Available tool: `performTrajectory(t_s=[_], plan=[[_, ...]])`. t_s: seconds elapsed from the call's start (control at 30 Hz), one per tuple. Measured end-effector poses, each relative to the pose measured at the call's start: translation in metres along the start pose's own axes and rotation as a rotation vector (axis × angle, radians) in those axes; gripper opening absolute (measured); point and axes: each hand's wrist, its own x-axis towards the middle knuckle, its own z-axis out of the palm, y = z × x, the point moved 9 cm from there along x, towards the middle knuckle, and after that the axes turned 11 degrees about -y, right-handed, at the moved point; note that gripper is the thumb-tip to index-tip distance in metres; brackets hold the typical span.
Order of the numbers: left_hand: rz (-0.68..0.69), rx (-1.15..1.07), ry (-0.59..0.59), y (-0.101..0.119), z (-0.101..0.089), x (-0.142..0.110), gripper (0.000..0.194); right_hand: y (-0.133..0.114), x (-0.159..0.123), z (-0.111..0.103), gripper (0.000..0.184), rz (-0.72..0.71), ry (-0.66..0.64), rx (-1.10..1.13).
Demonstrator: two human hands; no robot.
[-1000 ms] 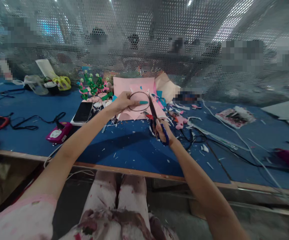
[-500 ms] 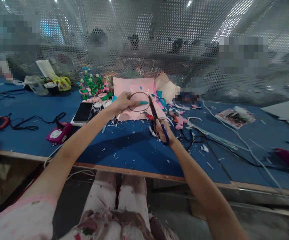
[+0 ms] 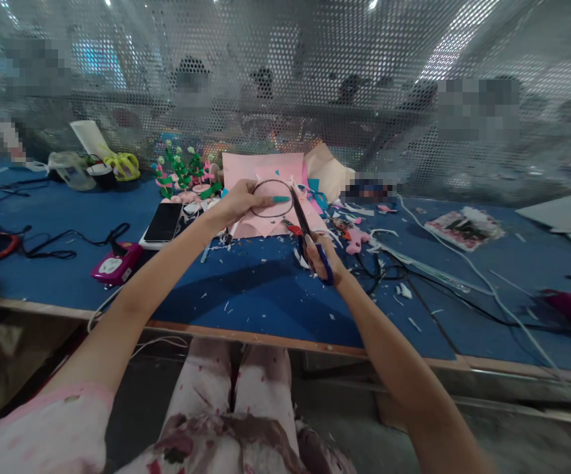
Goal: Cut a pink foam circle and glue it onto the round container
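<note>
My left hand (image 3: 242,199) pinches the left side of a thin dark hoop (image 3: 274,180), held up over the pink paper. A short teal strip (image 3: 280,199) lies across the inside of the hoop, at my left fingertips; whether it is fixed to the hoop I cannot tell. My right hand (image 3: 321,253) is wrapped round the blue handles of a pair of scissors (image 3: 303,214). Their dark blades point up and away, with the tips close to the hoop's right edge. Behind both hands, a sheet of pink paper (image 3: 260,164) lies among teal and pink scraps.
Left of my hands are a phone (image 3: 163,222), a purple power socket (image 3: 116,264) and small green-leaved craft plants (image 3: 181,168). Paper scraps and cables (image 3: 438,296) spread to the right. A perforated metal screen (image 3: 285,79) stands behind the blue table (image 3: 260,296).
The hoop and my left hand have shifted very slightly left and up. The scissors have barely moved, their blades still beside the hoop's right edge.
</note>
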Motion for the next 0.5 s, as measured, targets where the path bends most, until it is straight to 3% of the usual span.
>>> performTrajectory(t_s=[0.5], plan=[[-0.020,0.027,-0.013,-0.001,-0.002,0.001,0.020,0.012,-0.001,0.005,0.055,0.007,-0.039,0.083]])
